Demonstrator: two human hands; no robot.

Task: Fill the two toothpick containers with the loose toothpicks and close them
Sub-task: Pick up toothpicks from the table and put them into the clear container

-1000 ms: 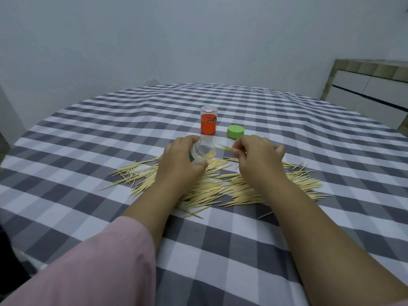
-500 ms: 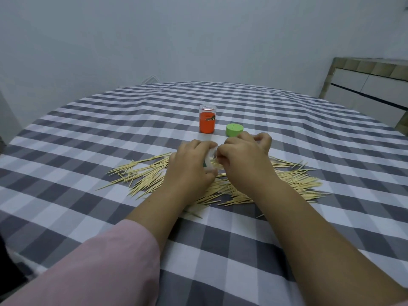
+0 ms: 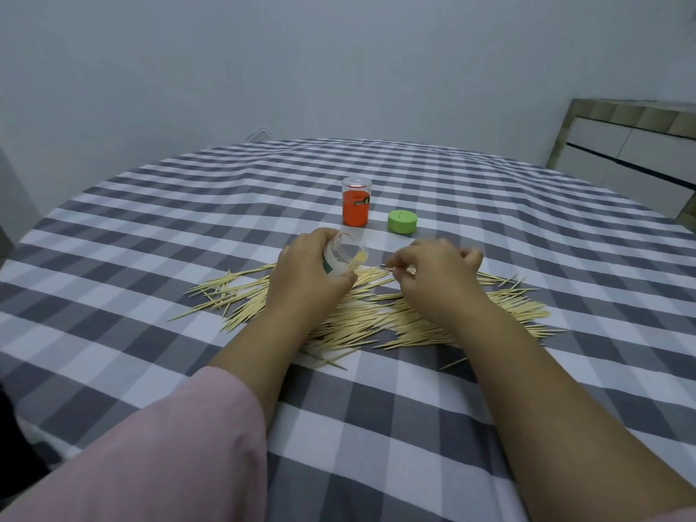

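Kinda dim, flat bluish light with only soft shadows under the arms, no glare anywhere, wide-angle lens bows the checked tablecloth (image 3: 158, 235) at the edges, and the near pink sleeve (image 3: 162, 457) looks blurry.

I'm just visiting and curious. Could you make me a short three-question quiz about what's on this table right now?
1. True or false: the orange container is lying on its side.
2. Which hand holds the clear container?
A. left hand
B. right hand
3. Fill in: the green lid rests on the ____, right of the orange container.

Key: 1 false, it stands upright; 2 A; 3 tablecloth.
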